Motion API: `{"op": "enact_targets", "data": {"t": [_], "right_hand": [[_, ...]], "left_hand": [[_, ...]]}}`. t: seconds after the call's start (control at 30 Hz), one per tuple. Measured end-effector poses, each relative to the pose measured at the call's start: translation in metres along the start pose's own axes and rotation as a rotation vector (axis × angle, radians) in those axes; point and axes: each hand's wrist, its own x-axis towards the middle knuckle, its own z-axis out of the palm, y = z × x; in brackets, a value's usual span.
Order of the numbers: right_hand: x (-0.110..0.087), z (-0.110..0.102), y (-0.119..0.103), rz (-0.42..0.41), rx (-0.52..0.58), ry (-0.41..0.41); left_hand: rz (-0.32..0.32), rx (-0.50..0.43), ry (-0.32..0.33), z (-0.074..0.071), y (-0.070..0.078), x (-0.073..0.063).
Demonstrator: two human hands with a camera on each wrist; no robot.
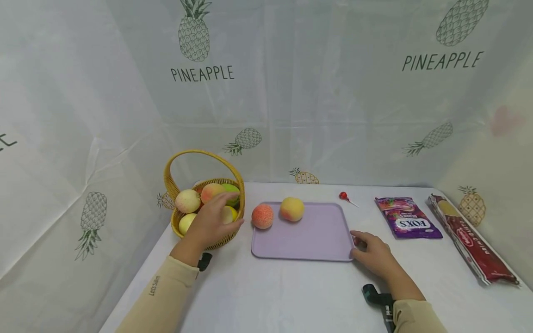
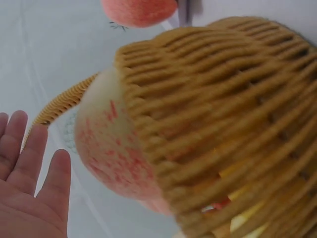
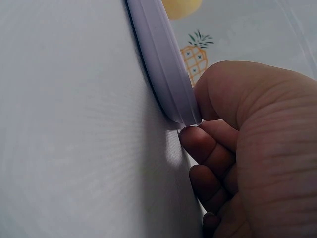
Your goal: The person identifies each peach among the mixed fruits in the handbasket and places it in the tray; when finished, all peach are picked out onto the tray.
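My left hand (image 1: 210, 224) is over the near side of a woven basket (image 1: 240, 182) of fruit, fingers extended. Inside the basket are a pale peach (image 1: 188, 201), an orange-pink peach (image 1: 211, 192), a green fruit (image 1: 231, 188) and yellow fruit (image 1: 187, 223), partly covered by the hand. The left wrist view shows those fingers apart from a red-streaked peach (image 2: 106, 144) at the rim. With thumb and curled fingers, my right hand (image 1: 372, 254) pinches the right edge of a lilac tray (image 1: 308, 240). A red peach (image 1: 263, 216) and a yellow peach (image 1: 292, 209) are at the tray's far left.
Behind the tray's right corner lies a red lollipop (image 1: 343, 195). Further right are a purple candy bag (image 1: 408, 217) and a long red-brown snack packet (image 1: 470, 240). A pineapple-print curtain (image 1: 291, 92) hangs behind the white table (image 1: 266, 296).
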Motion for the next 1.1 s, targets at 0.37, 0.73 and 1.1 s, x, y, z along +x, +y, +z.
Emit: {"op": "enact_targets", "data": {"t": [0.37,0.73,1.1], "right_hand": [[0.000,0.001,-0.001,-0.002,-0.007,0.010],[0.000,0.000,-0.001,0.004,0.004,-0.004],[0.001,0.000,0.001,-0.001,0.020,0.000]], "left_hand": [[-0.062,-0.003,-0.006,0.000,-0.014,-0.006],[-0.120,0.022,-0.044,0.003,-0.028,-0.010],[-0.156,0.020,-0.075,0.005,-0.041,-0.013]]}}
